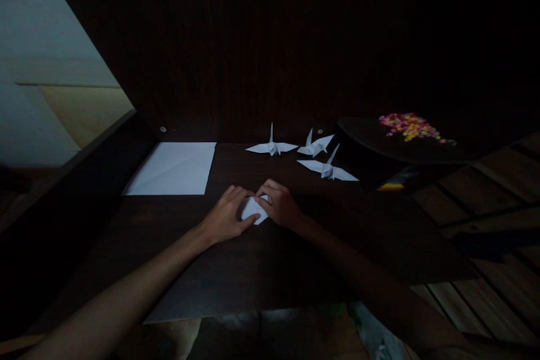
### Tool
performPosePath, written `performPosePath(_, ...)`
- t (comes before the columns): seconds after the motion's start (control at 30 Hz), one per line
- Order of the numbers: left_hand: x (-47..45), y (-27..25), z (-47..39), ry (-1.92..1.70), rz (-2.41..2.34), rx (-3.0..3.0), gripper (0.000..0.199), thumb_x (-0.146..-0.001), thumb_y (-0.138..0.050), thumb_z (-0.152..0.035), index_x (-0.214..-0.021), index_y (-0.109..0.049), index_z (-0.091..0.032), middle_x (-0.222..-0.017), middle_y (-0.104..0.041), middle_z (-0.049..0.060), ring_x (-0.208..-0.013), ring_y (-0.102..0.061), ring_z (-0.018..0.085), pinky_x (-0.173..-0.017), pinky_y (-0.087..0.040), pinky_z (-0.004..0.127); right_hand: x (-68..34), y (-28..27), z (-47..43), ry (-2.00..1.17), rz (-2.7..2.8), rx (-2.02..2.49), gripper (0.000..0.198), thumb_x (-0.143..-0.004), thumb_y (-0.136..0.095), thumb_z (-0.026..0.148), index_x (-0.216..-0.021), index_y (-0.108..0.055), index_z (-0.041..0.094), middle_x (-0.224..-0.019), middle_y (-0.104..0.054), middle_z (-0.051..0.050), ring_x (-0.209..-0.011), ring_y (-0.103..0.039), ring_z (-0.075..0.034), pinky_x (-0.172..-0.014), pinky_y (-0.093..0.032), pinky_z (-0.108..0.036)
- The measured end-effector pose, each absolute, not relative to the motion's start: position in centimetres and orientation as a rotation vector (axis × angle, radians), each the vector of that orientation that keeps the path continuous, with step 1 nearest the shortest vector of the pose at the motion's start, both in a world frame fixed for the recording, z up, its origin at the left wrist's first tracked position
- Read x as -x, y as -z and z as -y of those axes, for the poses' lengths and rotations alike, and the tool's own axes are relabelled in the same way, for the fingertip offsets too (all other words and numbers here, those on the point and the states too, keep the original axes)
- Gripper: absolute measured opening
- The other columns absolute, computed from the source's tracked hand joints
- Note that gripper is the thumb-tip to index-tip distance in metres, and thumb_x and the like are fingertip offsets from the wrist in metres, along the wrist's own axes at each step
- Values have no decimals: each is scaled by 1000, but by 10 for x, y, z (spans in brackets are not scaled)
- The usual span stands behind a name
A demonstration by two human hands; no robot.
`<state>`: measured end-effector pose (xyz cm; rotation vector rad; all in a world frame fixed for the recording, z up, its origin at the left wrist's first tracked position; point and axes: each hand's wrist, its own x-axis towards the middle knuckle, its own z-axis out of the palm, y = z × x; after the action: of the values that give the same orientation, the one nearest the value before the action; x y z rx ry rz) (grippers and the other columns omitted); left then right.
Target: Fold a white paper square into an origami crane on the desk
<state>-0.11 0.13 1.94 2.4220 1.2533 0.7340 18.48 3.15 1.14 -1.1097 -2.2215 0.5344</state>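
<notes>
A small piece of folded white paper (252, 210) lies on the dark wooden desk (202, 281), between my two hands. My left hand (230, 214) rests over its left side, the thumb pressing near its lower edge. From the right, my right hand (279, 203) grips the paper's upper right edge with bent fingers and thumb. Parts of the paper are hidden under my fingers. Behind my hands stand three white paper cranes with spread wings: one in the middle (272, 148), one farther right (315, 147) and one nearer (328, 170).
Flat white paper sheets (172, 169) lie at the back left of the desk. On a dark curved shelf (358, 129) at the right sits a pile of small pink, yellow and red pieces (409, 125). A dark panel (253, 45) rises behind, and a slatted wooden surface (498, 180) lies at the right.
</notes>
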Motion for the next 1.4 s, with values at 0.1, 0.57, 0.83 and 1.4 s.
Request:
performPosePath(0.1, 1, -19, -1, -754, -1258, -2431, 30, -86, -62, -36, -109, -57, -18, -101, -64, 6, -96, -57, 24, -95, -41, 43, -187, -12, -31, -523, 2239, 1110, 13, -83, -54, 9, -79, -64, 16, -83, -57, -3, -68, -53, -13, -67, -44, -26)
performPosePath(0.57, 3, -22, 5, -816, -1265, -2381, 18, -84, -61, -31, -96, -64, -18, -93, -64, 6, -88, -60, 22, -83, -49, 38, -203, -16, -28, -648, 2296, 898, 11, -78, -71, 18, -88, -69, 13, -101, -63, -9, -85, -61, -17, -74, -49, -29)
performPosePath(0.83, 15, -27, -5, -725, -1069, -2319, 16, -86, -58, -22, -91, -73, -19, -89, -66, 5, -81, -62, 17, -77, -49, 31, -209, -15, -32, -484, 2308, 955, 7, -78, -72, 15, -75, -65, 16, -95, -62, -7, -89, -58, -18, -79, -48, -33)
performPosePath(1.4, 8, -7, 2, -921, -1067, -2537, 24, -89, -62, -31, -107, -71, -19, -104, -66, 9, -95, -60, 21, -86, -52, 39, -220, -6, -9, -4, 2489, 997, 14, -89, -61, 28, -91, -70, 17, -98, -66, -10, -93, -60, -21, -71, -54, -32)
